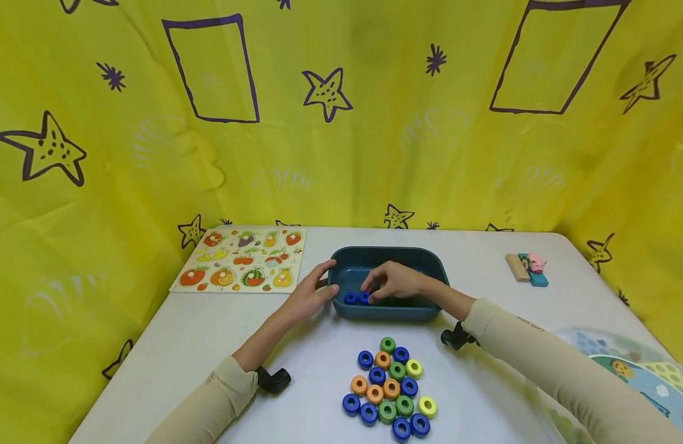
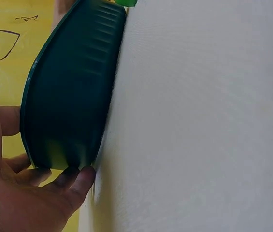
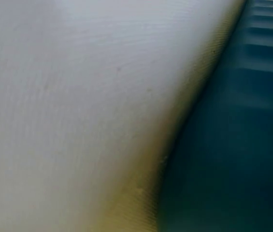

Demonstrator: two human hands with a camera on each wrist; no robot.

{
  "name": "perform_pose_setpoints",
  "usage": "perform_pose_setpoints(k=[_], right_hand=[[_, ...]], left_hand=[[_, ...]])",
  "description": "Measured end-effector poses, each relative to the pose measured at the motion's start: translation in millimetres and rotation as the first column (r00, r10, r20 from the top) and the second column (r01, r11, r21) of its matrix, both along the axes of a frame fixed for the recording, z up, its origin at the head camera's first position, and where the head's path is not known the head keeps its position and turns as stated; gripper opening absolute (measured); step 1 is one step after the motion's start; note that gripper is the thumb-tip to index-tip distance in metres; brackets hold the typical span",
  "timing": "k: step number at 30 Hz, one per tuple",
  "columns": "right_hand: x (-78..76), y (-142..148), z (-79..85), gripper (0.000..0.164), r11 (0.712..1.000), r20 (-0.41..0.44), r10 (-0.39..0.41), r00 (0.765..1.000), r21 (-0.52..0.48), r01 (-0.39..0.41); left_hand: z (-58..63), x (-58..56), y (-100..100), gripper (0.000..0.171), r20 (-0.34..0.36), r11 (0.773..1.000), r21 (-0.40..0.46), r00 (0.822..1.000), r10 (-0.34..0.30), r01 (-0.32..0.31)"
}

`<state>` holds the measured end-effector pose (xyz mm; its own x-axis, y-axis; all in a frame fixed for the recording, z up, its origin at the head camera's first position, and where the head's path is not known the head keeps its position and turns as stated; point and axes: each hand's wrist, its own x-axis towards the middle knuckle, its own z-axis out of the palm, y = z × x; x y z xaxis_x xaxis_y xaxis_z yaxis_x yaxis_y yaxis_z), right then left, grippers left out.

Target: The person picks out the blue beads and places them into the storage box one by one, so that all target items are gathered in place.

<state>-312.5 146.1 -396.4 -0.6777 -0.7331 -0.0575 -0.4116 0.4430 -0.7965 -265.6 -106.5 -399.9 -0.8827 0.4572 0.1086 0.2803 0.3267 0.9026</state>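
A dark teal plastic tub (image 1: 388, 313) stands on the white table. My left hand (image 1: 310, 295) grips its left end, thumb at the rim and fingers spread against the outer wall, as the left wrist view shows of the tub (image 2: 73, 87) too. Inside, my right hand (image 1: 398, 281) reaches down and pinches a blue ring bead (image 1: 364, 298) near the tub's floor. Another blue bead (image 1: 351, 298) sits just left of it. In the right wrist view only the tub's outer wall (image 3: 237, 169) and tabletop appear; the hand itself is hidden there.
Several blue, green, orange and yellow ring beads (image 1: 391, 388) lie grouped in front of the tub. A fruit puzzle board (image 1: 236, 259) is at back left. Small blocks with a pig figure (image 1: 535, 264) lie at back right, and a printed round mat (image 1: 641, 376) at front right.
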Motion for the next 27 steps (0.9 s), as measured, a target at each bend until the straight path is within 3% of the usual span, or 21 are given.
perform_pose_setpoints(k=[6, 11, 15, 21, 23, 27], right_hand=[[1.8, -1, -0.8, 0.024, 1.000, -0.008, -0.011, 1.000, -0.002, 0.011], [10.9, 1, 10.5, 0.025, 0.993, -0.052, -0.089, 0.995, -0.079, 0.085], [27.0, 9, 19.2, 0.023, 0.979, -0.078, -0.132, 0.988, -0.168, 0.118], [62.5, 34, 17.1, 0.023, 0.965, -0.150, -0.030, 0.988, -0.262, -0.010], [75.1, 42, 14.3, 0.024, 0.965, -0.183, 0.010, 0.983, -0.257, -0.058], [95.6, 53, 4.6, 0.022, 0.979, -0.207, 0.026, 0.978, -0.193, -0.067]], left_hand=[[-27.0, -15.8, -2, 0.058, -0.008, 1.000, 0.007, 1.000, 0.020, -0.020], [-33.1, -18.2, -2, 0.056, -0.006, 0.999, 0.005, 0.999, 0.047, -0.047], [-33.8, -16.7, -2, 0.056, -0.005, 0.998, 0.005, 0.998, 0.056, -0.056], [-31.7, -15.9, -1, 0.056, -0.013, 0.999, 0.010, 0.999, 0.047, -0.047], [-31.0, -15.9, -1, 0.057, -0.012, 0.999, 0.006, 0.999, 0.051, -0.051], [-30.4, -16.6, -1, 0.057, -0.004, 0.998, -0.003, 0.998, 0.063, -0.063]])
